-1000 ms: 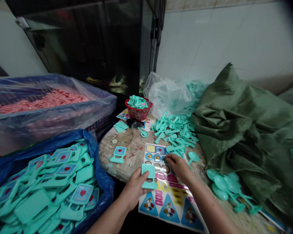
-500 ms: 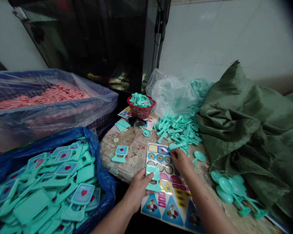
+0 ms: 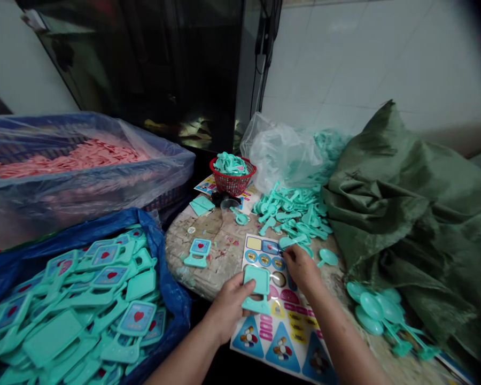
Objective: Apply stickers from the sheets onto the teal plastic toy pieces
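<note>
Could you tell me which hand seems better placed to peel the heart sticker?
Right, probably: the right hand is beside the heart sticker on the sheet, while the left hand holds a teal frame.

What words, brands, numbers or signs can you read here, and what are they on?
None can be read for certain.
Sticker sheet: print on its small labels, too small and blurred.
Turquoise frame on the table: marks around a red heart, too small.
Round sticker: tiny marks, unreadable.
Heart-marked pieces in the blue bag: faint marks by the hearts, too blurred.
</note>
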Demonstrator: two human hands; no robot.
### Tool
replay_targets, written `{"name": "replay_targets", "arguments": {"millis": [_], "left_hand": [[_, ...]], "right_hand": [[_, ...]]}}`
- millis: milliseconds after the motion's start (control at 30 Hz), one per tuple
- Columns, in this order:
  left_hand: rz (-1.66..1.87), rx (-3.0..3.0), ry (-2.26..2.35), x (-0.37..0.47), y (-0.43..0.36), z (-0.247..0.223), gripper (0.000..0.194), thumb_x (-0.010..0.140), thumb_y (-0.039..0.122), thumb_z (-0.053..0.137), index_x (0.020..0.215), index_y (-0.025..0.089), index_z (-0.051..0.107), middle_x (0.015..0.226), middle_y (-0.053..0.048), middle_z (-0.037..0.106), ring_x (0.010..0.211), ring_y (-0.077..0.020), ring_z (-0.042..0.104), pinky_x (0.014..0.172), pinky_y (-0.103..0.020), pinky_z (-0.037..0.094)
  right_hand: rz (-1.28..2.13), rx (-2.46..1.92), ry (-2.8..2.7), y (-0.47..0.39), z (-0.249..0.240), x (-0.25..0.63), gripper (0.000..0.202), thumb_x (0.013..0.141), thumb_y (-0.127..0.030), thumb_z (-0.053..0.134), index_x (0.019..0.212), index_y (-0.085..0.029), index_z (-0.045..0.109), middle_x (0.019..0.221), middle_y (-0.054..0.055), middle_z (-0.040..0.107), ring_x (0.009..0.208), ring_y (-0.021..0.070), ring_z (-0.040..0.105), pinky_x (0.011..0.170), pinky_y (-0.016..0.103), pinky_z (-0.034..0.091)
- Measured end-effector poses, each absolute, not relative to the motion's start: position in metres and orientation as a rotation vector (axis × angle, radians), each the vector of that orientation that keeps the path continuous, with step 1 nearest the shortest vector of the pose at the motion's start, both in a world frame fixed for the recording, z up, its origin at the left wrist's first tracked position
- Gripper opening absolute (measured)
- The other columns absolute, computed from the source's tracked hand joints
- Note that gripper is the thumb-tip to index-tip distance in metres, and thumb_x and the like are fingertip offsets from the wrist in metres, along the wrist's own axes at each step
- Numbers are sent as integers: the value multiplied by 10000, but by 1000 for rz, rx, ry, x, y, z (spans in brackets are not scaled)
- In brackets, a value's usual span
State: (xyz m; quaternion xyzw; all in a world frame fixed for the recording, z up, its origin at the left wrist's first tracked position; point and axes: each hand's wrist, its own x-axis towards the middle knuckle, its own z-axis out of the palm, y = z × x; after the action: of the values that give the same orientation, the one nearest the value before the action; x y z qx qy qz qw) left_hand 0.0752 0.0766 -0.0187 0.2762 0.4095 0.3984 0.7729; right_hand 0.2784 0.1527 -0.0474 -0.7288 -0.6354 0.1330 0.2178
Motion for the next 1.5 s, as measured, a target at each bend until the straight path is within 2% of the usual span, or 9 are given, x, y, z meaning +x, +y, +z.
{"name": "replay_targets", "arguments": {"millis": [133, 367, 500, 667, 933, 1133, 1367, 1500], "left_hand": [[854, 563, 920, 81, 84, -20, 334, 686, 363, 683, 948, 174, 600, 797, -42, 617, 758, -179, 591, 627, -300, 505], [866, 532, 963, 83, 85, -20, 374, 657, 379, 701, 956, 171, 616, 832, -53, 614, 784, -194, 583, 668, -354, 518], [876, 548, 984, 84, 83, -22, 373, 655, 393, 694, 946, 174, 618, 847, -53, 610, 798, -198, 575, 662, -358, 520], [869, 556, 990, 85, 83, -23, 371, 661, 375, 688, 970, 181, 615, 853, -51, 605, 809, -200, 573, 676, -368, 520], [865, 571, 994, 85, 84, -23, 356, 667, 388, 679, 954, 185, 620, 894, -61, 613, 820, -196, 570, 671, -351, 525], [852, 575, 990, 85, 85, -25, 356, 676, 389, 667, 964, 186, 616, 899, -61, 610, 819, -196, 572, 666, -350, 525], [838, 583, 984, 84, 84, -23, 349, 683, 365, 663, 981, 191, 610, 896, -60, 611, 821, -199, 576, 664, -347, 523], [826, 588, 1002, 84, 84, -21, 319, 697, 351, 647, 968, 188, 607, 875, -60, 609, 832, -201, 569, 663, -343, 522]], "right_hand": [[347, -2017, -1771, 151, -46, 279, 165, 827, -278, 429, 834, -194, 571, 812, 43, 625, 738, 169, 550, 599, 255, 343], [302, -2056, -1754, 147, -38, 281, 183, 835, -288, 426, 856, -200, 585, 832, 53, 620, 715, 169, 538, 572, 259, 315], [303, -2080, -1751, 145, -36, 283, 180, 847, -296, 415, 859, -206, 571, 783, 39, 612, 673, 164, 532, 561, 260, 309], [324, -2063, -1788, 147, -37, 275, 160, 852, -277, 415, 857, -209, 560, 876, 38, 626, 767, 164, 554, 585, 251, 318], [327, -2142, -1765, 147, -37, 266, 155, 850, -261, 420, 847, -205, 564, 881, 55, 615, 739, 169, 529, 563, 261, 279], [445, -2133, -1720, 146, -34, 266, 124, 816, -255, 447, 811, -220, 565, 776, 26, 603, 677, 161, 515, 553, 260, 272], [610, -2129, -1433, 153, -36, 269, 218, 713, -438, 567, 678, -224, 546, 637, 3, 551, 606, 160, 479, 527, 263, 248], [867, -1976, -1246, 151, -32, 272, 302, 647, -498, 621, 645, -210, 531, 531, -26, 503, 491, 125, 433, 463, 247, 257]]}}
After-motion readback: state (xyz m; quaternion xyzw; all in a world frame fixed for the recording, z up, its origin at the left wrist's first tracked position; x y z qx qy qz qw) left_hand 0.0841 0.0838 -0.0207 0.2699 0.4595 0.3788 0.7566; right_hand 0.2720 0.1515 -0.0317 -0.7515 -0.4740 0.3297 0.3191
